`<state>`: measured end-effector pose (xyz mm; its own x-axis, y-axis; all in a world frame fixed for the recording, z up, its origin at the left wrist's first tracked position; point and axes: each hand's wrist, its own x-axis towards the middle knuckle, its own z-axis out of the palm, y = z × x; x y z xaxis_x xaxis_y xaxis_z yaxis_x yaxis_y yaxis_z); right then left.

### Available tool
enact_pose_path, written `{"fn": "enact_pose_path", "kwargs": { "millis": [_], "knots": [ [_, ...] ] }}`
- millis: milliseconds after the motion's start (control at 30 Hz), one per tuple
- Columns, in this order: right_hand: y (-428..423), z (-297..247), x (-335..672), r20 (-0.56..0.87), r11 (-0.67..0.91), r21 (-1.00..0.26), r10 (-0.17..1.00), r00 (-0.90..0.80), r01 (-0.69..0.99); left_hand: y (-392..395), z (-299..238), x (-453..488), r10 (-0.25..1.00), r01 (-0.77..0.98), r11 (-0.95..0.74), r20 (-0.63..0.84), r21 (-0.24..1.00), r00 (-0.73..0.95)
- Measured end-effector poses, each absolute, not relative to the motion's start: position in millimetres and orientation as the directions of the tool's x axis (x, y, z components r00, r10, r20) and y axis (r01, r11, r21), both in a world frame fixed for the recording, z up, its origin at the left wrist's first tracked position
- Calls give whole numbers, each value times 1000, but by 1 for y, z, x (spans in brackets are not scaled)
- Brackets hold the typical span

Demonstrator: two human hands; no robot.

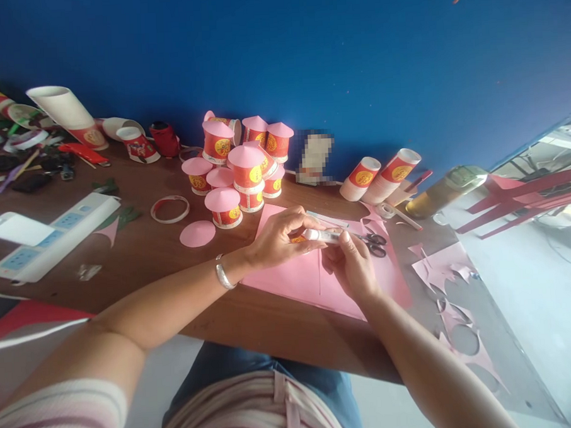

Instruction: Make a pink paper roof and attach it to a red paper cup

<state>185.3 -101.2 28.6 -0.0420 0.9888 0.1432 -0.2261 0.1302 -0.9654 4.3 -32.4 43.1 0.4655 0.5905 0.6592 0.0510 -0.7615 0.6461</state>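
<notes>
Over the pink paper sheet (283, 277), both hands meet at a small white tube (322, 236) with faint grey print. My left hand (281, 236) has its thumb and fingers closed around the tube's left end. My right hand (351, 265) is closed on the other end, thumb on top. A red and yellow patch, perhaps part of a paper cup, shows beneath my left hand, mostly hidden. Black-handled scissors (376, 243) lie just beyond my right hand, their blades partly covered. Left of the sheet lies a flat-looking pink paper cone (197, 233).
Several short red cups with pink cone tops (222, 204) cluster near the blue wall. Cup stacks (392, 171) and a bottle (443, 191) stand at back right. Pink scraps (460, 320) cover the right side. A power strip (54, 237) and clutter lie left.
</notes>
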Motion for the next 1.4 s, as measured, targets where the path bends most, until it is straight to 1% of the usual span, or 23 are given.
{"fn": "enact_pose_path", "kwargs": {
  "millis": [133,233,500,600,733,867,967,1033,1067,1100,1167,1233,1300,1400],
  "knots": [
    [-99,30,188,132,134,-970,991,25,-201,-32,45,2,600,40,-759,675,650,428],
    [-97,30,189,181,188,-964,982,56,-188,-31,45,1,610,27,-751,677,660,412],
    [-96,21,193,312,326,-938,942,127,-117,-33,44,-1,727,15,-617,562,787,393],
    [-95,20,194,343,360,-927,927,150,-107,-33,44,-1,741,2,-595,547,804,390],
    [-96,19,194,350,362,-928,928,129,-87,-34,44,-1,757,15,-590,546,807,360],
    [-98,18,192,390,393,-920,912,126,3,-35,45,-1,760,3,-585,547,811,351],
    [-102,20,189,468,452,-883,863,189,124,-35,45,-1,763,-19,-576,545,818,347],
    [-104,22,188,487,457,-873,841,237,172,-34,45,0,762,-37,-576,553,816,337],
    [-105,24,187,462,438,-886,855,235,149,-33,45,0,760,-45,-581,562,813,327],
    [-105,25,187,412,402,-911,887,207,91,-33,45,0,757,-48,-588,570,808,319],
    [-104,28,186,279,285,-955,957,82,-82,-33,46,1,742,-46,-609,590,792,318],
    [-102,30,186,185,172,-961,982,-40,-214,-33,48,0,714,-44,-639,614,768,337],
    [-101,31,185,160,141,-953,986,-50,-270,-34,49,0,694,-39,-660,628,750,352],
    [-100,29,185,197,199,-943,980,35,-268,-35,49,1,705,-34,-651,620,759,346]
  ]
}}
